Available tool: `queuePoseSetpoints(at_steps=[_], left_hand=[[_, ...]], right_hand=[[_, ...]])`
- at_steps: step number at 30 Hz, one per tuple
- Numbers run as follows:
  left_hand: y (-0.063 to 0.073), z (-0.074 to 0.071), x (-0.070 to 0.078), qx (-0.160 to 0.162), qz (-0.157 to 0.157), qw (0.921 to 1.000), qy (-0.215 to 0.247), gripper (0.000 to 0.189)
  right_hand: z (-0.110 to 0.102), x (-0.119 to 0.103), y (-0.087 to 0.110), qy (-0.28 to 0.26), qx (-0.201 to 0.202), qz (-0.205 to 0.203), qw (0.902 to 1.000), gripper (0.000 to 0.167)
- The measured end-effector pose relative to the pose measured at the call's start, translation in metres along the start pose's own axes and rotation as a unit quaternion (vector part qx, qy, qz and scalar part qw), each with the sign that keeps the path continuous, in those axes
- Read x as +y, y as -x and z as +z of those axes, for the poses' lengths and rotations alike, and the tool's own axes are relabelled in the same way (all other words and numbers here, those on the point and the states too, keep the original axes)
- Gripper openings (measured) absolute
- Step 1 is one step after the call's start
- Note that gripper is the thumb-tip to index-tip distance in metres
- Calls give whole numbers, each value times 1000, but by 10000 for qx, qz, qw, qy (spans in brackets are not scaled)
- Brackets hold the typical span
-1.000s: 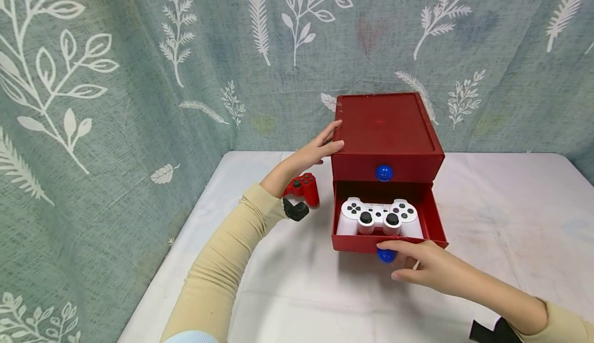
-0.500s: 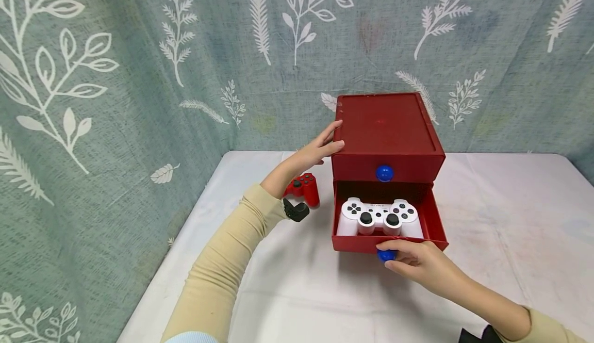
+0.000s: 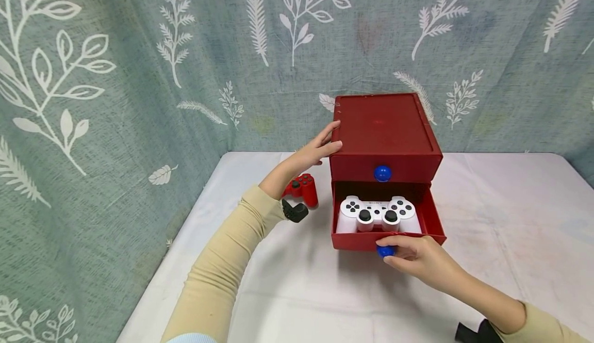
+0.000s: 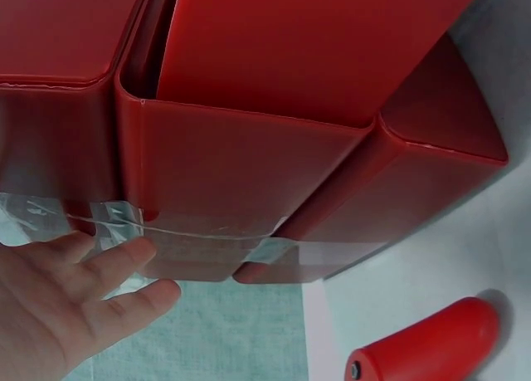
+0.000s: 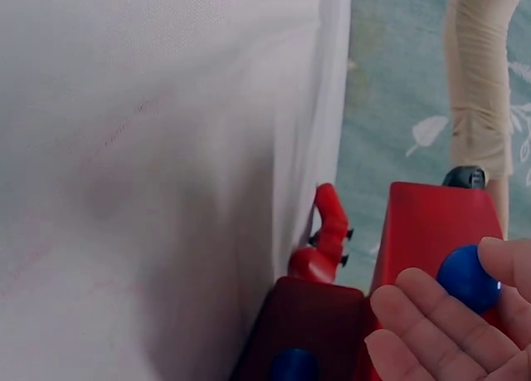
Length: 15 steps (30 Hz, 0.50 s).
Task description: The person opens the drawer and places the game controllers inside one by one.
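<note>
A red two-drawer box (image 3: 385, 129) stands on the table, its lower drawer (image 3: 353, 241) pulled out and the upper one in. Inside the lower drawer lies a white game controller (image 3: 378, 212), sticks toward me. My right hand (image 3: 419, 258) pinches the blue drawer knob (image 3: 385, 251) between thumb and fingers; in the right wrist view the knob (image 5: 469, 277) shows beside the thumb. With fingers spread, my left hand (image 3: 313, 153) rests against the box's upper left edge. A red game controller (image 3: 303, 189) lies left of the box, partly hidden behind my left wrist.
A second blue knob (image 3: 382, 173) sticks out from the upper drawer. White cloth (image 3: 287, 291) covers the table. Behind and to the left hangs a green curtain (image 3: 195, 49) with white leaf prints.
My right thumb has come up against the lower knob, from a little below it, and now pinches it. The drawer appears hardly moved. My left hand has stayed on the box.
</note>
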<state>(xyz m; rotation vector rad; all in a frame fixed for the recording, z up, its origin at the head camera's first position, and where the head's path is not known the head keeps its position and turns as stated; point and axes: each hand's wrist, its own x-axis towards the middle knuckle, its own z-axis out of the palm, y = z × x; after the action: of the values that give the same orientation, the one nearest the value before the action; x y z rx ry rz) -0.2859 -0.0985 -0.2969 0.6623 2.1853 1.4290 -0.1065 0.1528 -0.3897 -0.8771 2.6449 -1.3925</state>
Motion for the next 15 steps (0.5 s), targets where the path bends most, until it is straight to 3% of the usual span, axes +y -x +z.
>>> queuePoseSetpoints(at_steps=[5, 15], left_hand=[[-9, -1, -11, 87, 22, 9999, -58, 60], [-10, 0, -10, 217, 4, 9997, -92, 60]], right_hand=[[0, 2, -4, -66, 95, 55, 9999, 27], [-4, 2, -8, -210, 57, 210, 9995, 27]])
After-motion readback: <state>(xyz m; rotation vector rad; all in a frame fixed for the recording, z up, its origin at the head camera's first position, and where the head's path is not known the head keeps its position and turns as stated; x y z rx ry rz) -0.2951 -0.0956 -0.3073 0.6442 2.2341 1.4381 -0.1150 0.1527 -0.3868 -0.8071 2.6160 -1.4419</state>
